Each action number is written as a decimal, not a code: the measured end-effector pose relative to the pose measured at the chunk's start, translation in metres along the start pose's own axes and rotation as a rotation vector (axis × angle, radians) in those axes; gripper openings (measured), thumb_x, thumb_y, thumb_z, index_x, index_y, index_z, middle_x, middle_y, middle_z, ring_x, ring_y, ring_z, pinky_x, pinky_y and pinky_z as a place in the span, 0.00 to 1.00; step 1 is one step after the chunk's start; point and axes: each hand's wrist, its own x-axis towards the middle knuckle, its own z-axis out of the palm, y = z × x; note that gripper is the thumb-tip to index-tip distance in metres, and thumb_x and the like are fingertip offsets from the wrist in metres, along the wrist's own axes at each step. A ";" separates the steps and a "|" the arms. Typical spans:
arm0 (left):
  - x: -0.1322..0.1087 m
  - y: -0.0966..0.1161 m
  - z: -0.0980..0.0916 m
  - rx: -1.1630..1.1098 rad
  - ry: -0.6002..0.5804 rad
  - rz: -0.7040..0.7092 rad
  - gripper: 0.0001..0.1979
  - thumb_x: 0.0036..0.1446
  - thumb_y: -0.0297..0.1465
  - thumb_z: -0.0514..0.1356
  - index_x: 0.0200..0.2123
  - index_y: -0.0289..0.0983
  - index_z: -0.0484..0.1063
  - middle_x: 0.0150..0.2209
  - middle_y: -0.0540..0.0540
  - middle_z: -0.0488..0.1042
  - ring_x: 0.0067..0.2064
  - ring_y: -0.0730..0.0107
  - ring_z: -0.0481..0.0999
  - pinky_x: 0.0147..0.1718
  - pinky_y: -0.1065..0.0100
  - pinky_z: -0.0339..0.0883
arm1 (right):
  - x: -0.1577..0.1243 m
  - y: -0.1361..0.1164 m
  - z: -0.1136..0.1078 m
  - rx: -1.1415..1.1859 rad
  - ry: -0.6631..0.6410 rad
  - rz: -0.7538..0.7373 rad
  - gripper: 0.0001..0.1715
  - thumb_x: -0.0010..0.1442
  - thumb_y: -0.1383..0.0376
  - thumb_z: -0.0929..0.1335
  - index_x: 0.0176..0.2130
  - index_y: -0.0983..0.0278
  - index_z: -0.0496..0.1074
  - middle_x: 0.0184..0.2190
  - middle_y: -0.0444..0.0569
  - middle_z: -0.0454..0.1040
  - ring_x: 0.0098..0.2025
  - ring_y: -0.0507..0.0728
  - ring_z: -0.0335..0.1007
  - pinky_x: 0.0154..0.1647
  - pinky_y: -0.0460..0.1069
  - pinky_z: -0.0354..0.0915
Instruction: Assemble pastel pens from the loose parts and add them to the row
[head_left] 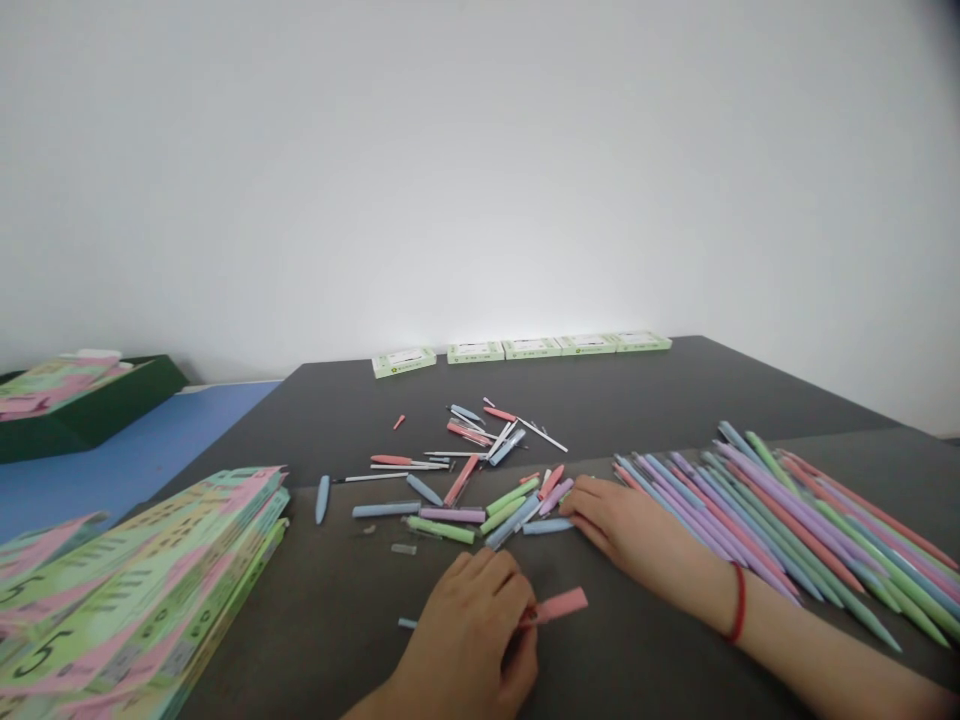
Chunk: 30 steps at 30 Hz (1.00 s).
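My left hand (472,625) rests low on the dark table (337,610), fingers curled round a pink pen barrel (561,604) that sticks out to the right. My right hand (619,520) lies flat further back, fingers stretched toward a scatter of loose pen parts (480,500) in pink, green, blue and purple; its fingertips touch the nearest pieces. A red band (739,602) circles that wrist. Right of that hand lies a wide fan of several assembled pastel pens (787,520).
A stack of green and pink printed cards (142,590) fills the near left. Several flat green boxes (525,349) line the table's far edge. A dark green tray (90,405) of cards sits on a blue surface (135,460) at far left.
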 end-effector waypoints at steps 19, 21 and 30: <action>-0.001 0.003 0.001 0.067 -0.025 0.050 0.09 0.52 0.25 0.57 0.38 0.40 0.65 0.39 0.48 0.70 0.40 0.63 0.66 0.39 0.63 0.57 | 0.090 0.016 -0.001 -0.189 -0.265 -0.146 0.09 0.60 0.68 0.65 0.32 0.66 0.74 0.35 0.53 0.75 0.36 0.57 0.71 0.35 0.47 0.60; -0.002 0.002 0.002 0.079 0.007 0.091 0.09 0.52 0.26 0.57 0.38 0.40 0.65 0.38 0.48 0.70 0.39 0.63 0.66 0.38 0.63 0.57 | 0.094 0.014 0.000 -0.191 -0.289 -0.131 0.07 0.58 0.70 0.66 0.30 0.67 0.74 0.34 0.55 0.76 0.35 0.58 0.72 0.35 0.47 0.60; -0.004 -0.001 0.009 -0.026 0.219 0.325 0.12 0.47 0.23 0.57 0.37 0.38 0.62 0.31 0.49 0.70 0.31 0.67 0.67 0.29 0.68 0.57 | 0.073 0.004 -0.022 0.045 -0.208 -0.013 0.06 0.58 0.67 0.63 0.33 0.65 0.69 0.27 0.48 0.73 0.28 0.54 0.68 0.28 0.45 0.59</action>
